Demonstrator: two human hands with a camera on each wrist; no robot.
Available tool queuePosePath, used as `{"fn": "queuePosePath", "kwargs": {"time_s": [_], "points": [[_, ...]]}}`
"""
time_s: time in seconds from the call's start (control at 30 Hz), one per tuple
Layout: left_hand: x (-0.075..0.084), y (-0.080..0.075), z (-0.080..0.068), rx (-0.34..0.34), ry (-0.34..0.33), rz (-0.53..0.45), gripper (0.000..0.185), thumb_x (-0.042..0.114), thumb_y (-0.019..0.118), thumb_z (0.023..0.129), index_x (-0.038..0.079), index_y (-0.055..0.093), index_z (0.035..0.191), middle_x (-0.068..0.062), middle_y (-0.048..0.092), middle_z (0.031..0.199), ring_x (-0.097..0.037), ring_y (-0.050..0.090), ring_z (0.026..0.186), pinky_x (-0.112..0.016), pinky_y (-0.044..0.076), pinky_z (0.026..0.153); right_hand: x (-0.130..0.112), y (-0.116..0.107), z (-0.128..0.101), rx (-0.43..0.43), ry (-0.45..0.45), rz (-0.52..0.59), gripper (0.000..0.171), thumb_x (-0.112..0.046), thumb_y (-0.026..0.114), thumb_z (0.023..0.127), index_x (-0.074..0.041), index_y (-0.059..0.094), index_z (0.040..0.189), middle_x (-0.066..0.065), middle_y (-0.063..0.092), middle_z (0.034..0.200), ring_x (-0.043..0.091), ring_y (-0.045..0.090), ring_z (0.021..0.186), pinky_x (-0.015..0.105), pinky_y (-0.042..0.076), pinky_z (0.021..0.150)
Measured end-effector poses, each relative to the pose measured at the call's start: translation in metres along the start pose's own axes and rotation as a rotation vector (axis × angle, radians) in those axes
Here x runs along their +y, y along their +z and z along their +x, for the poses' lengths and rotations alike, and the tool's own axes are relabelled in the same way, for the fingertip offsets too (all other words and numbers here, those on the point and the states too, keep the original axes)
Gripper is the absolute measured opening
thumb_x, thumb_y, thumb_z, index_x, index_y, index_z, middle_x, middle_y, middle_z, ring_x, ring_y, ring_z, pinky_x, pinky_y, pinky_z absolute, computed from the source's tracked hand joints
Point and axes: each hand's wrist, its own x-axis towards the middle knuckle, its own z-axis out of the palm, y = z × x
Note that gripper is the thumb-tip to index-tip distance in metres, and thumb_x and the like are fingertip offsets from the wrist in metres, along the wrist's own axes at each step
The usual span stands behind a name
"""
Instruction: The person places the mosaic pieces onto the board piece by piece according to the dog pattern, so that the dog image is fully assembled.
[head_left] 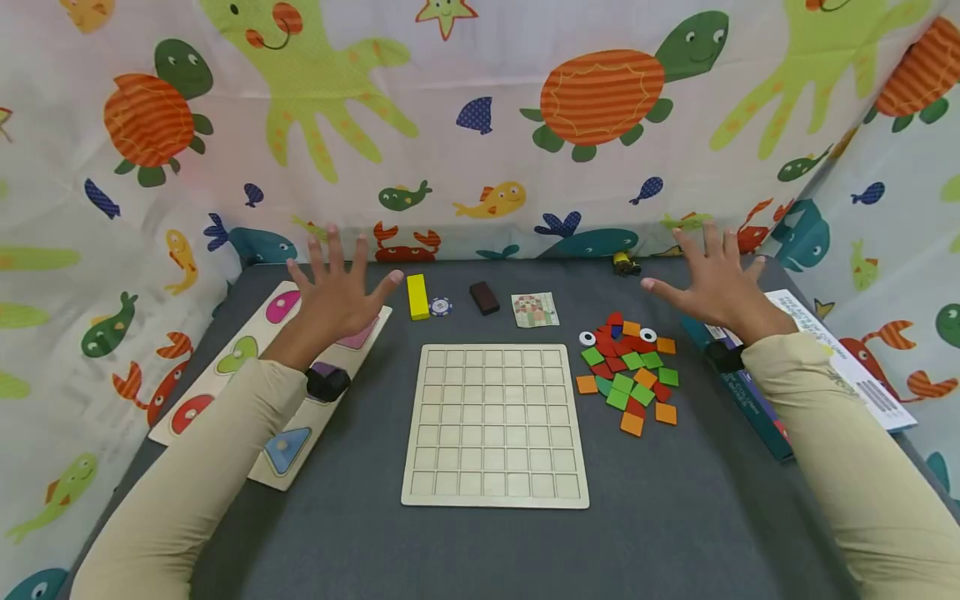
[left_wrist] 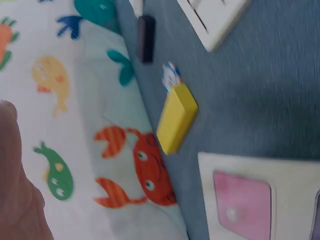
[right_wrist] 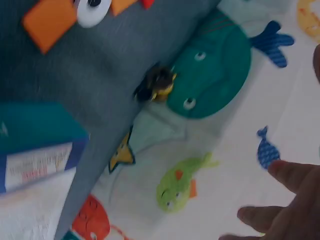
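In the head view my left hand (head_left: 337,298) is raised with spread fingers above the shape puzzle board (head_left: 213,371), holding nothing. Spread just as wide, my right hand (head_left: 716,283) hovers over the far end of a teal box (head_left: 750,408) on the right. Between them lies a cream grid board (head_left: 495,425). Beside it sits a loose pile of red, green and orange tiles (head_left: 632,375) with two white googly-eye discs among them. A yellow block (left_wrist: 177,117) stands near the puzzle board's corner in the left wrist view.
Along the back are a poker chip (head_left: 441,307), a dark brown block (head_left: 484,297), a patterned card (head_left: 535,309) and a small black-and-yellow toy (head_left: 626,264). A white printed booklet (head_left: 847,358) overlaps the teal box. A sea-animal curtain (head_left: 450,92) borders the grey table (head_left: 480,554).
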Motion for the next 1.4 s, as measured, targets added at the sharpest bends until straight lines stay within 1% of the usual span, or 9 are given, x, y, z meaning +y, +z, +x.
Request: {"fn": "queuePosePath", "kwargs": {"time_s": [0.13,0.23,0.5,0.63,0.8,0.97,1.1,1.2,1.4], "points": [[0.006,0.003,-0.015,-0.024,0.122,-0.056,0.088,0.063,0.032,0.097,0.004,0.005,0.156,-0.026,-0.014,0.157,-0.045,-0.016,0.142,-0.065,-0.010,0.108,-0.011,0.006,-0.007,0.002,-0.075,0.051,0.075,-0.046,0.061,0.093,0.001,0.037,0.146,0.033,0.022,0.150,0.053,0.015,0.136,0.077,0.011,0.100],[0.010,0.009,-0.029,-0.057,0.210,-0.110,0.082,0.050,0.045,0.099,-0.001,0.013,0.154,-0.026,-0.006,0.159,-0.043,-0.011,0.144,-0.063,0.001,0.111,-0.019,0.012,-0.013,-0.031,-0.118,0.097,0.057,-0.028,0.066,0.093,0.005,0.050,0.136,0.033,0.037,0.141,0.052,0.029,0.129,0.070,0.023,0.102],[0.019,0.027,-0.067,-0.187,0.407,-0.253,0.067,0.035,0.060,0.097,0.004,0.035,0.150,-0.015,0.012,0.161,-0.032,0.008,0.147,-0.054,0.025,0.110,-0.036,0.037,-0.027,-0.139,-0.182,0.227,0.030,-0.011,0.064,0.094,0.006,0.066,0.119,0.023,0.063,0.114,0.038,0.057,0.105,0.056,0.046,0.089],[0.024,0.040,-0.085,-0.236,0.540,-0.300,0.060,0.029,0.066,0.094,0.003,0.046,0.144,-0.013,0.029,0.156,-0.031,0.023,0.144,-0.051,0.033,0.107,-0.040,0.052,-0.032,-0.190,-0.242,0.253,0.022,-0.007,0.066,0.093,0.004,0.070,0.112,0.015,0.068,0.105,0.027,0.061,0.090,0.045,0.052,0.078],[0.030,0.059,-0.101,-0.348,0.703,-0.360,0.057,0.024,0.071,0.091,0.003,0.052,0.140,-0.010,0.039,0.151,-0.029,0.030,0.142,-0.050,0.035,0.106,-0.045,0.064,-0.038,-0.263,-0.246,0.265,0.023,-0.007,0.066,0.093,0.000,0.071,0.114,0.014,0.068,0.112,0.028,0.060,0.098,0.045,0.051,0.082],[0.041,0.071,-0.111,-0.502,0.790,-0.384,0.067,0.028,0.076,0.086,0.006,0.049,0.143,-0.006,0.031,0.156,-0.026,0.017,0.146,-0.048,0.031,0.109,-0.046,0.073,-0.039,-0.294,-0.263,0.259,0.023,-0.007,0.066,0.093,-0.001,0.070,0.114,0.012,0.068,0.112,0.029,0.060,0.102,0.049,0.049,0.088],[0.048,0.080,-0.118,-0.600,0.808,-0.374,0.073,0.030,0.079,0.082,0.009,0.048,0.144,-0.001,0.023,0.160,-0.022,0.009,0.148,-0.042,0.025,0.113,-0.046,0.082,-0.041,-0.299,-0.279,0.277,0.022,-0.006,0.065,0.093,-0.001,0.070,0.114,0.010,0.068,0.110,0.026,0.060,0.098,0.047,0.050,0.086],[0.050,0.086,-0.123,-0.620,0.805,-0.353,0.074,0.031,0.078,0.083,0.010,0.046,0.146,0.000,0.017,0.161,-0.020,0.004,0.148,-0.040,0.022,0.114,-0.047,0.088,-0.042,-0.274,-0.307,0.279,0.021,-0.003,0.066,0.091,-0.001,0.071,0.111,0.012,0.066,0.110,0.028,0.059,0.098,0.048,0.050,0.085],[0.053,0.093,-0.129,-0.587,0.824,-0.342,0.071,0.030,0.075,0.086,0.010,0.043,0.147,-0.001,0.017,0.161,-0.019,0.008,0.147,-0.040,0.023,0.114,-0.046,0.094,-0.041,-0.210,-0.340,0.238,0.018,0.003,0.066,0.089,0.000,0.072,0.106,0.013,0.066,0.107,0.030,0.060,0.096,0.050,0.049,0.086]]}}
